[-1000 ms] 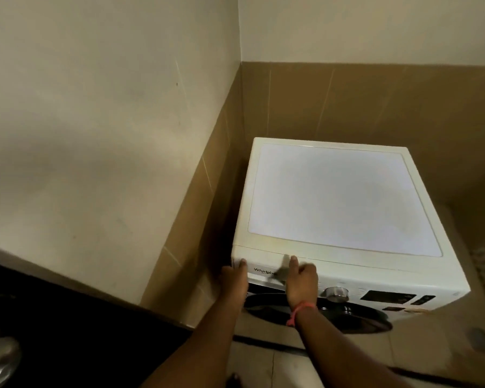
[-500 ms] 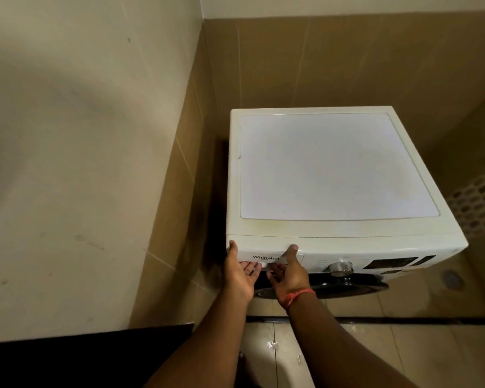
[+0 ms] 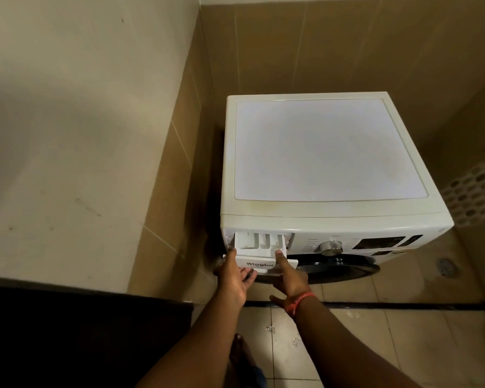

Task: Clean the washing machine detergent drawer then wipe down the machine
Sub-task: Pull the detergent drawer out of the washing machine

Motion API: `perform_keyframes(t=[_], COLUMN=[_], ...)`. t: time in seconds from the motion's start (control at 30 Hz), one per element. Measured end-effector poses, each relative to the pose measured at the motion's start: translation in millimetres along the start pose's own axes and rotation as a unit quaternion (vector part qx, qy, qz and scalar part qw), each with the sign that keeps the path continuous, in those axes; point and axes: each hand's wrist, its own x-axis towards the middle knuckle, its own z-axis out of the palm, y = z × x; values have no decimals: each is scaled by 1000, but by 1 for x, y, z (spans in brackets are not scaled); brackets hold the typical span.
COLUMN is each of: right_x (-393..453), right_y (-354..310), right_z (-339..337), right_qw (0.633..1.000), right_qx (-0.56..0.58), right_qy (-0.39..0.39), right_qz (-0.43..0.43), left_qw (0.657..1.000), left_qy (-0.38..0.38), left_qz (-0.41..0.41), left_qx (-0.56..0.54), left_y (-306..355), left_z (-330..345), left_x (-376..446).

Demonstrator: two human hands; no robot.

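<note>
A white front-loading washing machine (image 3: 319, 152) stands in the tiled corner. Its detergent drawer (image 3: 259, 242) at the upper left of the front is pulled partly out, showing white compartments. My left hand (image 3: 234, 278) grips the left end of the drawer's front panel, thumb on top and fingers curled underneath. My right hand (image 3: 290, 278), with a red thread at the wrist, holds the panel's right end. One finger lies straight over the top edge; the other fingers are hidden below.
A silver dial (image 3: 331, 247) and dark display (image 3: 381, 243) sit right of the drawer, above the dark round door (image 3: 339, 268). Walls close in left and behind. A floor drain (image 3: 447, 266) lies right; a dark surface (image 3: 81, 331) fills the lower left.
The drawer was closed a second ago and has now slid out toward me with both hands on its front panel. My view has dropped and moved closer to the machine.
</note>
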Motion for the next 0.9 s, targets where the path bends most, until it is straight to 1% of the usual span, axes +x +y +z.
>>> perform_keyframes(t=[0.1, 0.33, 0.47, 0.57, 0.63, 0.7, 0.73, 0.77, 0.83, 0.87, 0.9], right_x=[-4, -20, -29, -35, -37, -42, -45, -47, -53, -54, -55], right_y=[3, 16, 25, 27, 27, 24, 21, 19, 13, 9, 6], right_z=[-13, -36, -45, -51, -54, -57, -57, -58, -58, -57, -55], right_qw=[999, 987, 983, 979, 974, 958, 943, 916, 832, 788, 752], right_qx=[-48, -156, -181, -199, -219, -262, -299, -352, -468, -508, -538], right_qy=[18, -19, -22, -25, -30, -30, -25, -16, 6, 13, 13], right_qz=[-17, -12, -16, -32, -60, -111, -146, -192, -298, -347, -382], left_qw=[1000, 997, 994, 992, 988, 971, 953, 928, 867, 842, 827], left_qy=[23, 74, 93, 91, 84, 118, 145, 162, 165, 159, 147], left_qz=[3, 1, 1, 12, 16, 37, 66, 106, 191, 220, 238], left_qx=[12, 30, 54, 87, 125, 204, 258, 318, 429, 466, 488], left_y=[-6, -22, -35, -40, -38, -34, -32, -29, -23, -19, -14], left_z=[-5, -22, -31, -36, -39, -41, -42, -44, -47, -46, -45], left_x=[-10, -29, -38, -45, -48, -51, -51, -51, -47, -47, -46])
